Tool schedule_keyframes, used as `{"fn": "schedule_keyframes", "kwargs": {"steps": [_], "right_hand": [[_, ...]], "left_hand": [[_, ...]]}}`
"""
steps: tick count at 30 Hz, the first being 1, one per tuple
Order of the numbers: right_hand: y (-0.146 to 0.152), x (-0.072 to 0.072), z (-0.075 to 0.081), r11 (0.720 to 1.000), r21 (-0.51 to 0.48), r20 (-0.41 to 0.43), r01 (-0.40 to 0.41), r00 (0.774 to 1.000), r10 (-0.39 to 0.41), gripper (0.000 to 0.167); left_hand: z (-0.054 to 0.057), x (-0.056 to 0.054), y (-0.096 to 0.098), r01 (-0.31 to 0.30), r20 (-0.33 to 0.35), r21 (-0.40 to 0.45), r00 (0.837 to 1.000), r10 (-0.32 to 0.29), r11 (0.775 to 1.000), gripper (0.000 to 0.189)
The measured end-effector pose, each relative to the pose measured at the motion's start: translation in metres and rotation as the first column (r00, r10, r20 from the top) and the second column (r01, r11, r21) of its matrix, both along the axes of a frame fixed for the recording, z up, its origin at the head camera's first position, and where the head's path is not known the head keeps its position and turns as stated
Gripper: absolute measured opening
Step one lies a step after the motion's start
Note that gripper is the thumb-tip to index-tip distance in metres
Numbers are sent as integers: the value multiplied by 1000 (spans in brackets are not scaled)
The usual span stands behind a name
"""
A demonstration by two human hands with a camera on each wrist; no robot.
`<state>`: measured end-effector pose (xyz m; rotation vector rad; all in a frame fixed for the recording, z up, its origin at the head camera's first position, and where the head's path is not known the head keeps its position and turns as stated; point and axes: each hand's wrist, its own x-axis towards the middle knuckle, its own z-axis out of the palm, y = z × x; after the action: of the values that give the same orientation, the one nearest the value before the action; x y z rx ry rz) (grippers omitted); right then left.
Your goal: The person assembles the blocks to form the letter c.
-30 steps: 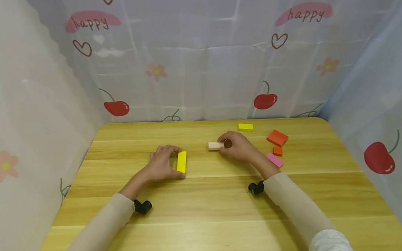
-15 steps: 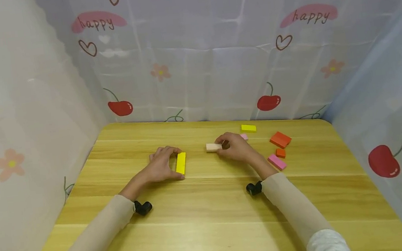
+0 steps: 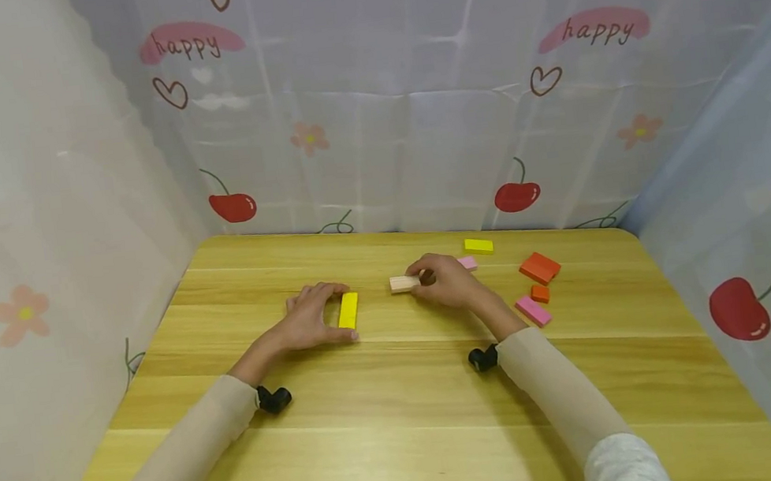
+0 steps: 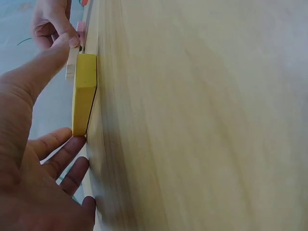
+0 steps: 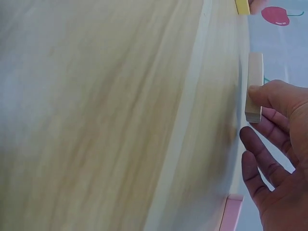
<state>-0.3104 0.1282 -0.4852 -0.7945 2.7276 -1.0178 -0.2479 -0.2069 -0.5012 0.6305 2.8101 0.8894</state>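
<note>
My left hand (image 3: 309, 318) spans a yellow wooden block (image 3: 348, 310), thumb at the near end and fingertips at the far end. In the left wrist view this yellow block (image 4: 85, 96) lies along the tabletop between thumb and fingers. To its right, my right hand (image 3: 446, 281) pinches a plain, unpainted wooden block (image 3: 404, 283) between thumb and finger. The right wrist view shows the plain block (image 5: 255, 86) held just off the table surface, with the other fingers loosely bent below it. A gap separates the two blocks.
Right of my right hand lie a second yellow block (image 3: 478, 246), a red-orange block (image 3: 539, 268), a small orange block (image 3: 540, 293) and a pink block (image 3: 533, 311). Another pink block (image 3: 467, 263) is partly hidden behind that hand. Printed curtains enclose the wooden table (image 3: 380, 447).
My right hand has shifted slightly left with the plain block, nearer the yellow one. A pink block has come into sight behind it. The left hand keeps its place at the yellow block.
</note>
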Motion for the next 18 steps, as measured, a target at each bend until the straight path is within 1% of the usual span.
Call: {"fn": "schedule_keyframes", "kwargs": {"steps": [4,6,10,15,18], "right_hand": [[-4,-2,0,1000,14,6,-7,1000,7,33],[-6,-1,0,1000,17,7,-13,1000,13,33],[-9,0,0,999,30,8,-24,1000,24,34],[-12,1,-1,999,48,3,-24,1000,24,34],[-15,-1,0,999,44,-2,-24,1000,24,34]], "left_hand": [[0,0,1,-17,0,39,1000,17,999,72],[0,1,1,-22,-2,65,1000,23,998,65],[-1,3,-1,-27,0,84,1000,27,996,61],[-1,6,-4,-36,21,71,999,35,997,61],[0,7,-5,-33,18,73,999,31,997,61]]}}
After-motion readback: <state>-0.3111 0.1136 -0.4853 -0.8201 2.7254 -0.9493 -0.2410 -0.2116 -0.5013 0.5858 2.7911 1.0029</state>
